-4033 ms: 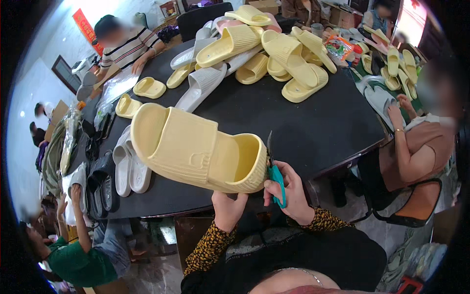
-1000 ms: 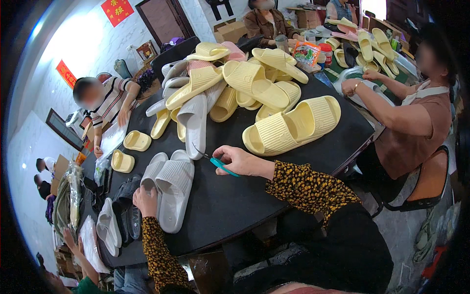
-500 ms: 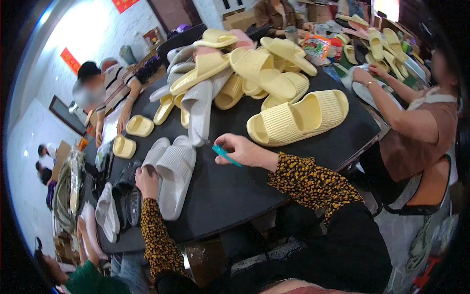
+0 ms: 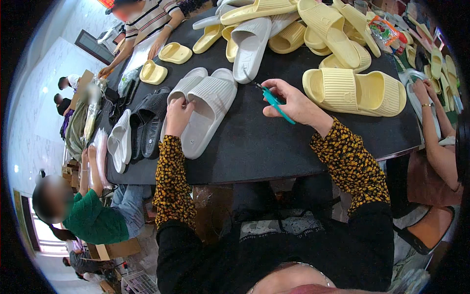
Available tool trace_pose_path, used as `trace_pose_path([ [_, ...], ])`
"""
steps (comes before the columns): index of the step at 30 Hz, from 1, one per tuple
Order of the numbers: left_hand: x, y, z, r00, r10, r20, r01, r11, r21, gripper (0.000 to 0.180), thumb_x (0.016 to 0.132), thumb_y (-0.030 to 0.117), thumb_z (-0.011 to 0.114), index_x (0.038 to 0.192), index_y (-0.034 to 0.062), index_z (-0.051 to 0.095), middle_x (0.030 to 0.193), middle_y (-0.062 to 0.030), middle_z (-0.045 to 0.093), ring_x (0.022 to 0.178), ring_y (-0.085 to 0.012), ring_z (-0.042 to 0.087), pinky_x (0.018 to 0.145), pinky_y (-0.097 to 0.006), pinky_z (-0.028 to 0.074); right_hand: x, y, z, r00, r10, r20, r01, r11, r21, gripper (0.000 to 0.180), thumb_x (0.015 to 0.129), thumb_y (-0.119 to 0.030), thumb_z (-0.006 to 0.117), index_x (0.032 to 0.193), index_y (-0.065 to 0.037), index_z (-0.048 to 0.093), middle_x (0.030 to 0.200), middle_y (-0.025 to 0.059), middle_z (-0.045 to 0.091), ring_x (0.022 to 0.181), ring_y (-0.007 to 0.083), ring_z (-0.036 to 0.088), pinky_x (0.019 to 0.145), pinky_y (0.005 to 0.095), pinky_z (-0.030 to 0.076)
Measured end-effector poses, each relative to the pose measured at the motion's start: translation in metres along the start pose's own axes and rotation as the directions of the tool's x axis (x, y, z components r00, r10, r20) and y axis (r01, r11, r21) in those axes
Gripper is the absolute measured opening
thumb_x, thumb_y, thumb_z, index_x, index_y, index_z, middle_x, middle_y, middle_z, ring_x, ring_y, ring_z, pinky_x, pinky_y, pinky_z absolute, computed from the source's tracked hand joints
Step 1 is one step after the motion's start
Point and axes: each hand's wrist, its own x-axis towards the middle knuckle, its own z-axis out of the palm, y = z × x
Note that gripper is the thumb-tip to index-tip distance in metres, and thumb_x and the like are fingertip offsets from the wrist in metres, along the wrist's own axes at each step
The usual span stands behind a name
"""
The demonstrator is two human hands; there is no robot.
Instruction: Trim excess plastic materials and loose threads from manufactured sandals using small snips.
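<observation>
My left hand (image 4: 179,116) is closed on the left slipper (image 4: 183,88) of a grey ribbed pair, fingertips at its strap opening. Its mate, a second grey slipper (image 4: 206,120), lies right beside it on the black table. Teal-handled cutting pliers (image 4: 274,104) are gripped in my right hand (image 4: 298,105), between thumb and fingers. Their dark tip points left, close to the end of a single grey slipper (image 4: 250,51) that leans against the pile. A large yellow slipper pair (image 4: 353,93) sits to the right of that hand.
Yellow slippers (image 4: 289,39) are heaped at the far middle. Two small yellow slippers (image 4: 153,73) lie at the left, with black slippers (image 4: 151,122) and a white pair (image 4: 119,142) nearer. Co-workers sit left, far left and right around the black table (image 4: 259,147).
The view has tilted downward, so the table sits higher in the picture. The pliers' dark tip now shows by the single grey slipper. My left hand stays on the grey pair.
</observation>
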Motion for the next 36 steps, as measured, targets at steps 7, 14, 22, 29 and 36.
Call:
trace_pose_path([
  [7, 0.002, 0.021, -0.002, 0.998, 0.004, -0.069, -0.004, 1.000, 0.006, 0.021, 0.080, 0.016, 0.061, 0.071, -0.0035, 0.057, 0.077, -0.0190, 0.055, 0.077, -0.0361, 0.055, 0.068, -0.045, 0.042, -0.001, 0.000, 0.000, 1.000, 0.019, -0.008, -0.020, 0.999, -0.043, 0.069, 0.072, -0.033, 0.081, 0.124, -0.001, 0.048, 0.100, 0.0085, 0.057, 0.091, 0.0158, 0.056, 0.084, 0.0300, 0.046],
  [14, -0.039, 0.072, -0.046, 0.956, 0.172, -0.238, -0.143, 0.980, 0.135, 0.006, 0.075, 0.001, 0.056, 0.079, -0.0033, 0.055, 0.082, -0.0163, 0.052, 0.083, -0.0363, 0.050, 0.073, -0.044, 0.041, -0.003, -0.006, 0.002, 1.000, -0.010, 0.014, 0.013, 0.987, -0.159, 0.063, 0.075, -0.027, 0.080, 0.123, -0.001, 0.048, 0.095, 0.0063, 0.056, 0.086, 0.0130, 0.054, 0.079, 0.0274, 0.046],
  [22, -0.071, 0.099, -0.050, 0.894, 0.285, -0.345, -0.212, 0.949, 0.235, 0.017, 0.072, -0.005, 0.053, 0.088, -0.0058, 0.055, 0.092, -0.0191, 0.054, 0.088, -0.0397, 0.051, 0.077, -0.045, 0.041, -0.010, -0.005, 0.008, 0.993, -0.056, 0.103, 0.079, 0.969, -0.234, 0.057, 0.076, -0.025, 0.078, 0.119, -0.003, 0.050, 0.097, 0.0086, 0.058, 0.090, 0.0158, 0.056, 0.079, 0.0291, 0.047],
  [29, -0.074, 0.104, -0.046, 0.900, 0.258, -0.352, -0.171, 0.950, 0.260, 0.020, 0.070, -0.006, 0.055, 0.089, -0.0050, 0.059, 0.095, -0.0207, 0.057, 0.088, -0.0391, 0.052, 0.081, -0.048, 0.042, -0.010, -0.009, 0.007, 0.985, -0.084, 0.148, 0.122, 0.955, -0.270, 0.052, 0.076, -0.024, 0.076, 0.116, -0.003, 0.050, 0.091, 0.0089, 0.060, 0.084, 0.0163, 0.058, 0.078, 0.0306, 0.047],
  [36, -0.072, 0.112, -0.044, 0.884, 0.277, -0.376, -0.207, 0.954, 0.216, 0.019, 0.070, -0.006, 0.055, 0.088, -0.0056, 0.060, 0.095, -0.0203, 0.057, 0.088, -0.0392, 0.052, 0.081, -0.047, 0.042, -0.009, -0.011, 0.005, 0.985, -0.068, 0.161, 0.104, 0.968, -0.227, 0.051, 0.077, -0.026, 0.074, 0.116, -0.002, 0.050, 0.091, 0.0119, 0.062, 0.085, 0.0185, 0.060, 0.079, 0.0315, 0.048],
])
